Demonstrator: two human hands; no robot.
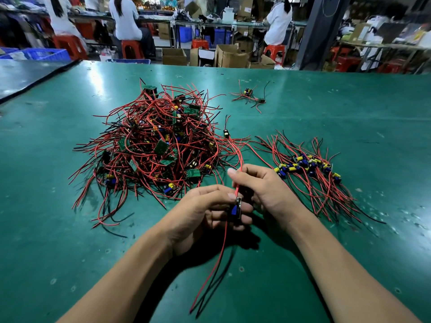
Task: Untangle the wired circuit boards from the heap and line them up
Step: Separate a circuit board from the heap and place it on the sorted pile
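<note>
A big tangled heap (154,145) of small green circuit boards with red and black wires lies on the green table (326,113), left of centre. To the right, a row of boards (310,165) lies lined up, wires fanned out. My left hand (205,210) grips one small board (235,209) with a blue part. Its red and black wires hang down toward me. My right hand (261,185) pinches that board's upper red wires (240,159), which run up toward the heap.
A small cluster of two or three wired boards (250,96) lies apart at the far middle of the table. One loose board (226,132) sits between heap and row. Beyond the table are cardboard boxes, red stools and seated people at benches.
</note>
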